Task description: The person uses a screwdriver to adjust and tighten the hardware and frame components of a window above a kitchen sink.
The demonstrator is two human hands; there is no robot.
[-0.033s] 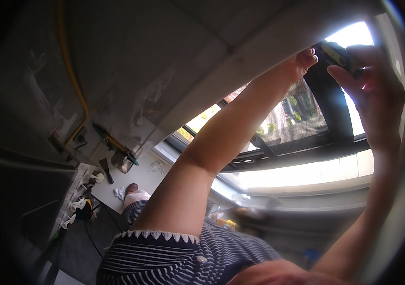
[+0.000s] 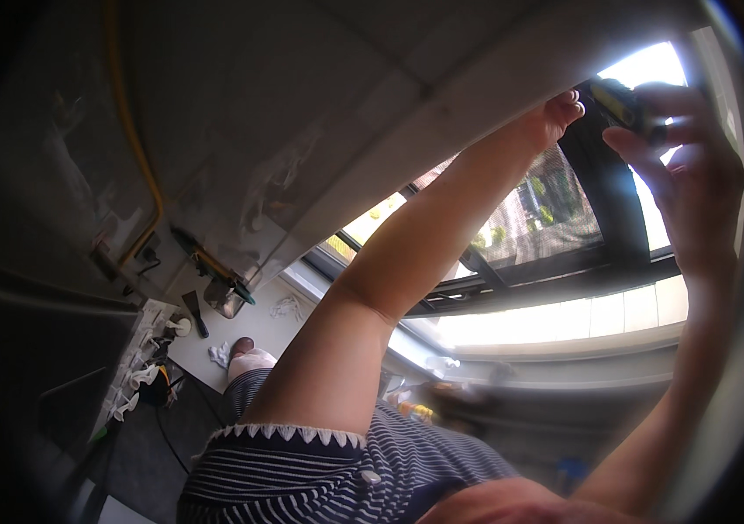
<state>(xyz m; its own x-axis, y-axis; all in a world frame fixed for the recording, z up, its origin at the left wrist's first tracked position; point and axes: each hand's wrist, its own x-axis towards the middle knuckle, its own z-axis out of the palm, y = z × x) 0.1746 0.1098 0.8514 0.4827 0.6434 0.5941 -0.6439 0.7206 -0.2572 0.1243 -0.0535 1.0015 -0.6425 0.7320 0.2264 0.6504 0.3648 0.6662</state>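
Note:
High at the upper right, my right hand [image 2: 699, 170] is curled round a thick black and yellow-green handle [image 2: 614, 100], which looks like a screwdriver's. Its far end lies in shadow against the dark window frame [image 2: 612, 192]. My left arm reaches up across the middle. Just left of the handle, my left hand [image 2: 557, 120] has its fingers bent at the frame, partly hidden by the pale overhead panel [image 2: 424, 122]. What those fingers grip, if anything, does not show.
Below left is a white counter [image 2: 202, 356] with a black scraper [image 2: 196, 314], a cup of tools [image 2: 224, 299] and crumpled white paper [image 2: 219, 353]. A yellow cable [image 2: 132, 140] runs down the dark left side. The white sill [image 2: 564, 327] curves below the window.
My right hand's fingers have shifted slightly on the handle, and the handle has turned a little. My left hand stays in place.

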